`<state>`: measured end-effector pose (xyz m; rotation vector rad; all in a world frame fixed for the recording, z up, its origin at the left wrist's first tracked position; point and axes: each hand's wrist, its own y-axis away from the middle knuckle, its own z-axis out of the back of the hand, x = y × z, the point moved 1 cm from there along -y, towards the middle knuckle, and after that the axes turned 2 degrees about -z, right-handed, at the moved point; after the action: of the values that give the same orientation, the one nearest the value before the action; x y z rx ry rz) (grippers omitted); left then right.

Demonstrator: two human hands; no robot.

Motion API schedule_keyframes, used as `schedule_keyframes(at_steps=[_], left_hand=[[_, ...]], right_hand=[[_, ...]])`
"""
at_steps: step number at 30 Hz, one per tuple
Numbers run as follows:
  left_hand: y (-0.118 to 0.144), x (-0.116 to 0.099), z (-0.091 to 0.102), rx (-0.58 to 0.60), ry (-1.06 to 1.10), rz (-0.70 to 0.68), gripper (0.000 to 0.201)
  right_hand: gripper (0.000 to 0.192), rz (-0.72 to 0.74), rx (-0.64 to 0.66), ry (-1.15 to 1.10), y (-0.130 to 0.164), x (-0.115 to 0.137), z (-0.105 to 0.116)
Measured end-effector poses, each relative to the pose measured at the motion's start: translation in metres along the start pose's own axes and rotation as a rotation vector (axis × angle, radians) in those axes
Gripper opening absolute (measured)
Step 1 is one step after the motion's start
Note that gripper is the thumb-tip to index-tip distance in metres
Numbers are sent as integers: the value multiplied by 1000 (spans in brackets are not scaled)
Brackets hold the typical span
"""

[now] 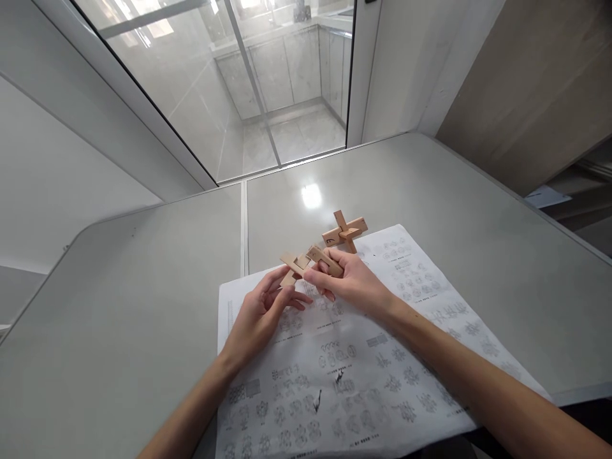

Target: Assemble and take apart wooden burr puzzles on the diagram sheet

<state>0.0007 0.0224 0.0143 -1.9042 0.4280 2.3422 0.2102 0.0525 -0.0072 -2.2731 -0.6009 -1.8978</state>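
My left hand [262,312] and my right hand [350,280] meet above a printed instruction sheet [382,376]. Between their fingertips they hold notched wooden puzzle pieces [306,262], light beech in colour, joined crosswise. My left fingers pinch the left end of the pieces, and my right thumb and fingers grip the right bar. Just behind my right hand a wooden cross assembly [345,232] of a few interlocked bars rests on the sheet's far edge.
The sheet lies on a grey table [143,299] with a seam down its middle. A glass sliding door [229,83] and white wall stand beyond the table's far edge. A wooden panel [530,83] is at the right.
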Motion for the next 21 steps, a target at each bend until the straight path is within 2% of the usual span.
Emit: schedule_keyframes(at_steps=[4,8,12,18,21], left_hand=[[1,1,-1,-46,-43,-28,53],[0,-1,-2,-89,-57,-45,49],[-2,-2,-2,-99,-2,-18,52],[-4,-2,2,-28,162,-4,44],[-4,0,3,17,171,-6,46]], right_hand=[[50,11,7,-14,0,-1,-1],[47,5,27,-3,1,-1,-2],[46,8,11,-26,1,0,-2],[38,38,-6,-81,1,0,2],[38,50,6,-112,1,0,3]])
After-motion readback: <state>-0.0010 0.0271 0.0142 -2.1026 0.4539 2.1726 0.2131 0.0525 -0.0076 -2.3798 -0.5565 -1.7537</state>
